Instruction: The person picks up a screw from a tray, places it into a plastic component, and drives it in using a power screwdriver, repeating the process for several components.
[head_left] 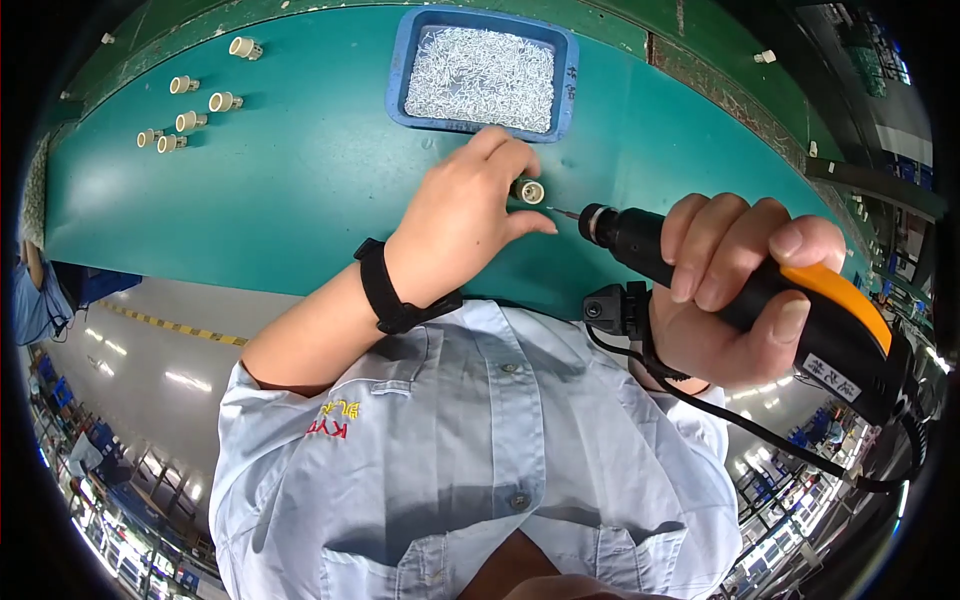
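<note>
My left hand (465, 200) curls its thumb and fingers around a small cream cylindrical fitting (531, 191), whose round end with a hole in it points to the right. The rest of that fitting is hidden by the fingers. In my right hand (740, 270) is a black electric screwdriver (640, 240) with an orange strip along its grip. Its thin bit points left and ends just short of the fitting, a small gap apart. Whether a screw sits on the tip is too small to tell.
Just beyond my left hand stands a blue tray (398, 75) of small silvery screw-like pieces (480, 80). Several similar cream fittings (225, 102) lie at the far left of the green table (300, 180). A black cable (740, 430) loops below my right forearm.
</note>
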